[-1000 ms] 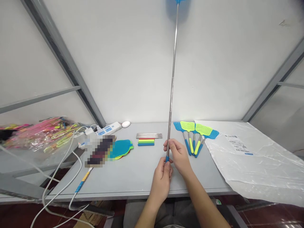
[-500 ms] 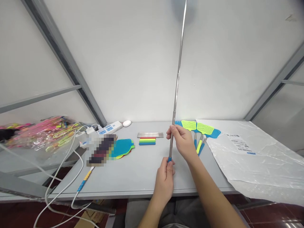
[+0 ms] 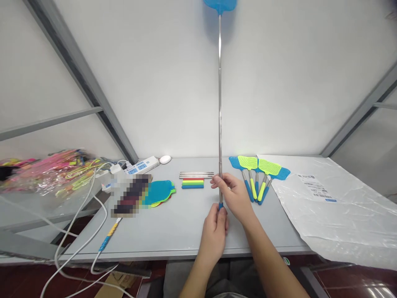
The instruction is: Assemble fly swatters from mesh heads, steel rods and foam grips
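Observation:
A fly swatter with a long telescopic metal rod (image 3: 220, 103) stands upright in front of me, drawn out to several sections. Its blue head (image 3: 221, 5) is cut off by the top edge of the view. My left hand (image 3: 214, 231) is closed around the blue handle, most of which the fingers hide. Just above, my right hand (image 3: 232, 190) wraps its thumb and fingers round the lower rod. Left of the rod lie several metal rods (image 3: 197, 175) and a row of red, yellow-green and blue handles (image 3: 192, 183). Several swatters (image 3: 259, 165) are fanned out to the right.
Blue, yellow-green and red swatter heads (image 3: 159, 192) are stacked beside a pixelated object (image 3: 132, 196). A power strip (image 3: 142, 165), white cables and a white mouse-like object (image 3: 165, 159) sit back left. White plastic packaging (image 3: 328, 215) covers the right side; colourful bagged items (image 3: 58, 169) lie far left.
The swatter has tipped from leaning right to nearly vertical, and its blue head has come into view. My right hand has moved slightly left and down with the rod.

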Motion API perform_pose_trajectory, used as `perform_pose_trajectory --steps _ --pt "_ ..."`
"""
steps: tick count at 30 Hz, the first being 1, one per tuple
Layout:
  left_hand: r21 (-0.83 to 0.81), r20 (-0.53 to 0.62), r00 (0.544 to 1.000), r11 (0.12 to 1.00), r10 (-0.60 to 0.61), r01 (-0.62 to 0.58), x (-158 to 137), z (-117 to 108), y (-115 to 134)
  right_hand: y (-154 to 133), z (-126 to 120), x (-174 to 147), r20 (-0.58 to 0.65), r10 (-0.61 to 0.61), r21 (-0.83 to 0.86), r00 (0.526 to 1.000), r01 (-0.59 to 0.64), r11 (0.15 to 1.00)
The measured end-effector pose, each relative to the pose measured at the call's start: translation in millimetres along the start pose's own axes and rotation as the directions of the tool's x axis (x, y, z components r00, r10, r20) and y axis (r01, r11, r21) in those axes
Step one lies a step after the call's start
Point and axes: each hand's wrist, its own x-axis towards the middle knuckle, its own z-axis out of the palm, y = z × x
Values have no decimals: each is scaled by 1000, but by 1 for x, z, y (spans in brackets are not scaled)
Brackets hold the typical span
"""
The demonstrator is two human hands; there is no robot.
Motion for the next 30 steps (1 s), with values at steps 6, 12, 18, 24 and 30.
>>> perform_pose_trajectory --steps 6,12,18,24,30 --pt "20 -19 1000 1000 -2 2 -1 2 -4 6 10 5 25 -59 24 998 59 998" --pt "-20 -42 999 1000 -4 4 0 0 -5 -3 -6 8 101 -1 11 995 0 1000" --pt "21 -39 999 1000 -15 16 -1 2 5 -6 -12 18 111 -30 77 993 21 997" --pt "106 10 999 994 -34 33 -2 2 2 -12 -8 28 79 49 80 996 -55 995" --pt "54 -46 999 998 -24 26 0 0 0 -29 -2 56 73 -69 83 995 63 995"
